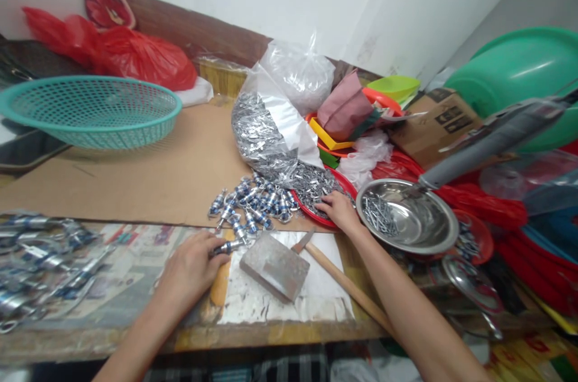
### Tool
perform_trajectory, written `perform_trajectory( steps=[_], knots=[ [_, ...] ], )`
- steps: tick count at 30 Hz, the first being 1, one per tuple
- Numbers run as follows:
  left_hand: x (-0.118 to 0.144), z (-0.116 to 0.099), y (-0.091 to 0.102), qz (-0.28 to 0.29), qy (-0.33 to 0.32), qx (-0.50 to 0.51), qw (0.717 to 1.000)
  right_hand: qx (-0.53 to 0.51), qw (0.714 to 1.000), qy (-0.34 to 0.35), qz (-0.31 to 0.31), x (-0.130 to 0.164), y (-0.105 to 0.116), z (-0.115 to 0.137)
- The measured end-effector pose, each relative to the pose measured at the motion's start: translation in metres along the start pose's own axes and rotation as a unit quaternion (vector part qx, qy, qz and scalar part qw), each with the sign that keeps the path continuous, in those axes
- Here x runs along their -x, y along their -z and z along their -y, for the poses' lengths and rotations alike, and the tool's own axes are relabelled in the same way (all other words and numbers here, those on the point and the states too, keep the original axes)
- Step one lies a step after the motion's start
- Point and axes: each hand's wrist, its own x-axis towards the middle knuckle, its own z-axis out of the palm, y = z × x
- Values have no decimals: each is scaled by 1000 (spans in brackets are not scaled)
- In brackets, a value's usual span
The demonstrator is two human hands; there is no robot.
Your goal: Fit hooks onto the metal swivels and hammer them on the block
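Head view shows the left hand (192, 268) closed in a narrow pinch on one small metal fitting (227, 246), which juts out past the fingertips toward the flat metal block (275, 266) lying just beyond the grip on a white sheet. The right hand (339, 211) rests with fingers loosely curled on the heap of small silver parts (316, 188) in the red tray (326, 221); whether a part is already held between its fingertips cannot be told. A hammer (336, 277) lies between the two hands, its head touching or just beside the far edge of the block and its wooden handle running back under the right forearm. Ahead of the left-hand grip sits a loose pile of finished fittings with blue bands (250, 204) on the cardboard; beyond the right hand stands a steel bowl (409, 219) holding what look like short pins. Judged from this layout, the step in hand is pairing a silver part with the held fitting. Keep the left pinch well back on the fitting so that its free end stays exposed, and hold it level near the block. Pick a single part from the tray, not a clump. Keep the fingertips clear of the block face before the hammer is lifted.
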Motion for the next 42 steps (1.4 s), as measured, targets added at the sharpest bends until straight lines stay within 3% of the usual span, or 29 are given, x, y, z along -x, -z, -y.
perform_trajectory(
  steps=[4,8,11,14,17,20,22,23,27,32,38,42],
  knots=[
    [9,9,5,-24,11,1,1000,-10,1000,-23,-18,4,-3,9],
    [20,-11,18,-85,74,130,985,-52,996,-58,-49,6,1,4],
    [27,-34,15,-43,79,212,973,-110,990,-74,-54,3,3,-4],
    [35,-48,-2,25,78,221,972,-178,978,-89,-55,5,7,0],
    [42,-52,-20,56,97,216,970,-247,962,-95,-64,21,14,28],
    [47,-53,-29,54,110,234,964,-330,940,-75,-41,57,21,75],
    [48,-55,-30,52,123,261,956,-447,894,-22,9,85,23,106],
    [49,-56,-30,51,129,275,951,-460,887,14,26,98,23,118],
    [50,-59,-30,51,145,322,934,-405,907,119,-5,128,22,139],
    [51,-63,-30,47,125,323,937,-413,897,138,-73,134,22,142],
    [51,-71,-22,29,66,237,969,-433,890,125,-73,142,17,143],
    [53,-71,-18,42,40,235,970,-435,887,123,-94,146,13,141]
  ],
)
